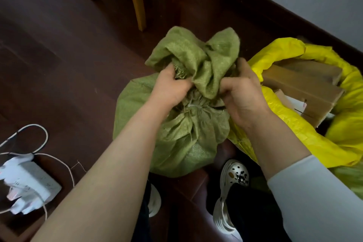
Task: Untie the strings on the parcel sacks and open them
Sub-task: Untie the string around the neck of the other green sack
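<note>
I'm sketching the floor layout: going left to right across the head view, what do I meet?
White power strip with its cables → green sack, string-tied at the neck → yellow sack, open, with cardboard boxes inside.

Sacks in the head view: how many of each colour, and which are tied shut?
Green sack: 1, neck tied with string
Yellow sack: 1, open, boxes inside
Total: 2
The green patch at lower right is too blurred to count.
</note>
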`<state>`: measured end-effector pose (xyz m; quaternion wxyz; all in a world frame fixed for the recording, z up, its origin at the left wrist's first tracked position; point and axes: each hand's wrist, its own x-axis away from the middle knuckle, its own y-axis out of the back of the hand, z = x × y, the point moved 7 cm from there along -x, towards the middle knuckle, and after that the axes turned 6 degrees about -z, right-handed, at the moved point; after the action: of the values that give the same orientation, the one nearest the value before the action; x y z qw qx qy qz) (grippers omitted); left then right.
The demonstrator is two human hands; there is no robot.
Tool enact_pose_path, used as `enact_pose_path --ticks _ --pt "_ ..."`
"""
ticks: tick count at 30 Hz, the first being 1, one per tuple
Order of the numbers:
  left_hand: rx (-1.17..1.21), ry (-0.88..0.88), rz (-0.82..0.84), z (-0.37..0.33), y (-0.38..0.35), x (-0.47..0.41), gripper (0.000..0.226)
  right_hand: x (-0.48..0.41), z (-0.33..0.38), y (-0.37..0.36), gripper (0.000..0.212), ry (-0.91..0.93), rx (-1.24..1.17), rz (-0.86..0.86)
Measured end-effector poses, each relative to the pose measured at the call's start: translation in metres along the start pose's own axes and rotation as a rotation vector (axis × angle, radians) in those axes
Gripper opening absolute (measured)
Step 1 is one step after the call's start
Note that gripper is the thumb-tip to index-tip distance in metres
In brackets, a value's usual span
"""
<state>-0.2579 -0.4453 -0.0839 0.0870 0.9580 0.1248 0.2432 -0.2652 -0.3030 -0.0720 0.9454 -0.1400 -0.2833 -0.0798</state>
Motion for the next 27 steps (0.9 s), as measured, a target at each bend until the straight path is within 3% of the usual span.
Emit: enact_pose_path --ticks 2,3,5,7,9,13,16,20,22,23,26,27 --pt "-0.033 0.050 -0.051 0.005 0.005 -0.005 0.031 0.009 0.018 0.007 0.095 0.223 0.127 -0.112" --pt "-0.062 0.083 -0.089 0.009 0.009 -0.007 0.025 0.020 0.034 0.011 0.093 0.427 0.234 -0.187" --pt "-0.138 0.136 -0.155 0.013 0.017 -0.008 0.027 0.058 0.066 0.003 0.069 0.984 0.542 -0.286" --pt "-0.242 0.131 -0.192 0.012 0.020 -0.007 0.030 0.086 0.069 -0.015 0.039 1.335 0.759 -0.211" --pt "-0.230 0.142 -0.191 0.009 0.018 -0.005 0.028 0.075 0.048 -0.029 0.028 1.236 0.927 0.017" --pt "0.106 0.419 -0.020 0.015 0.011 0.001 0.025 0.030 -0.006 -0.024 0.060 0.471 1.098 0.260" --pt "0.301 0.569 0.169 0.019 0.005 0.006 0.032 0.019 -0.012 -0.021 0.092 0.303 1.011 0.326" --pt "0.442 0.504 0.313 -0.005 0.006 0.016 0.044 0.004 -0.019 -0.017 0.104 0.260 0.962 0.294" --pt "0.344 0.412 0.196 -0.012 0.014 0.012 0.046 -0.004 -0.019 -0.014 0.093 0.288 0.850 0.229" --pt "0.228 0.316 0.055 -0.016 0.023 0.009 0.042 -0.006 -0.019 -0.013 0.087 0.291 0.822 0.213" --pt "-0.237 -0.234 -0.557 -0.053 0.061 0.015 0.020 -0.010 -0.025 -0.007 0.075 0.240 0.759 0.170" --pt "-0.245 -0.437 -0.666 -0.068 0.064 0.025 0.015 -0.011 -0.026 -0.006 0.071 0.220 0.719 0.162"
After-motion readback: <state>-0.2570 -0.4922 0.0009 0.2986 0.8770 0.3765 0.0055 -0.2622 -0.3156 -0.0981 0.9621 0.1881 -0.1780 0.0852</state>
